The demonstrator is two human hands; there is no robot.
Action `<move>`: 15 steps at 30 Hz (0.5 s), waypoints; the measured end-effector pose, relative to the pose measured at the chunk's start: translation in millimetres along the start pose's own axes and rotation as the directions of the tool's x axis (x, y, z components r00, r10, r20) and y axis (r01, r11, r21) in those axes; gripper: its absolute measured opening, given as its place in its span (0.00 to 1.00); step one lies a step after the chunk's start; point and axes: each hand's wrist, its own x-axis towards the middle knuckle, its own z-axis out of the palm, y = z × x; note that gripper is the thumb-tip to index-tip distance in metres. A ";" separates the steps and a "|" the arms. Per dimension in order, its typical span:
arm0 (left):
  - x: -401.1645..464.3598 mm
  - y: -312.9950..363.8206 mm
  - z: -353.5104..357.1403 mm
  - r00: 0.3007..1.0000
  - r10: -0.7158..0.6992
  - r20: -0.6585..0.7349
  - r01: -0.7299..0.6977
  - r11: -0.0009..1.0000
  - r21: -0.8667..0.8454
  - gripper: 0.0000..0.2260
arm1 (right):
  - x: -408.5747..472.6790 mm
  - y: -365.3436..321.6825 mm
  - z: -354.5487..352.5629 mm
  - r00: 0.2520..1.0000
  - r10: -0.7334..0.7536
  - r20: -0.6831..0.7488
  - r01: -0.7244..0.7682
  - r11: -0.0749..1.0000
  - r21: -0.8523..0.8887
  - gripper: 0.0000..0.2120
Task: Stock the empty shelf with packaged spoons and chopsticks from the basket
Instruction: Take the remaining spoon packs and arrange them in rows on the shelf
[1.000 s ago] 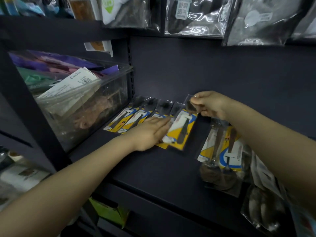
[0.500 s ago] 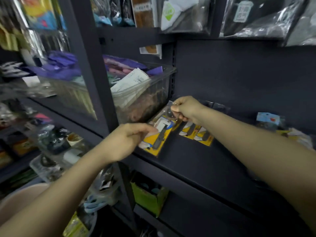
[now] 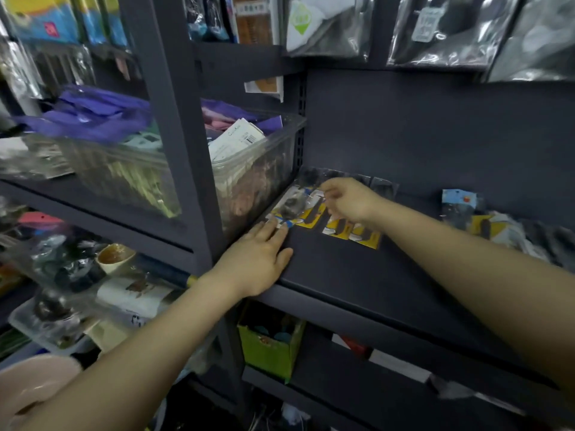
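Note:
A dark shelf board [image 3: 357, 275] carries a row of yellow-backed spoon packs [image 3: 351, 233] along its left back part. The leftmost spoon pack [image 3: 291, 206] lies next to the clear bin. My left hand [image 3: 261, 256] rests flat on the shelf, straight fingertips touching that pack's near end. My right hand [image 3: 345, 200] hovers over the row with fingers loosely curled near the pack's top; whether it pinches the pack is blurred. More packaged spoons [image 3: 485, 219] lie in a loose heap at the shelf's right.
A clear plastic bin [image 3: 249, 178] full of goods stands left of the row, against a dark upright post [image 3: 174, 144]. Bagged goods hang above. A green box [image 3: 270, 346] sits on the shelf below. Trays and a pale bowl [image 3: 31, 384] lie lower left.
The view swung left. The pack both hands held above the shelf now lies at the left end of the row. My left hand flattened onto the shelf; my right hand's grip loosened.

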 end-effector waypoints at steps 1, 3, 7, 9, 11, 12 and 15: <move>1.7 0.2 1.0 1.000 -0.008 -0.002 0.008 1.000 -0.012 0.25 | -10.2 4.2 -9.8 1.000 -0.017 0.015 0.018 0.999 -0.042 0.14; 6.5 0.7 1.2 0.999 -0.033 0.001 0.033 0.999 -0.014 0.26 | -32.6 13.0 -31.8 0.995 -0.055 0.086 0.069 0.984 -0.167 0.13; 17.2 13.2 -4.1 0.997 -0.076 -0.031 0.077 0.997 0.029 0.27 | -71.8 43.2 -74.7 0.963 0.010 0.268 0.136 0.843 -0.521 0.18; 20.9 27.3 -6.2 0.995 0.004 -0.096 -0.003 1.000 0.008 0.26 | -86.0 63.3 -89.7 0.969 0.084 0.231 0.090 0.754 -0.650 0.21; 24.4 50.5 -7.9 0.978 0.161 -0.132 -0.173 0.981 -0.083 0.24 | -96.8 83.1 -102.2 0.983 0.137 0.124 0.009 0.633 -0.774 0.27; 26.6 63.8 -7.9 0.964 0.233 -0.131 -0.250 0.960 -0.129 0.23 | -101.0 92.5 -107.5 0.985 0.149 0.089 -0.017 0.594 -0.804 0.31; 40.4 104.0 -4.7 0.927 0.370 -0.069 -0.376 0.907 -0.191 0.22 | -106.5 120.1 -121.7 0.985 0.165 0.057 -0.060 0.623 -0.780 0.29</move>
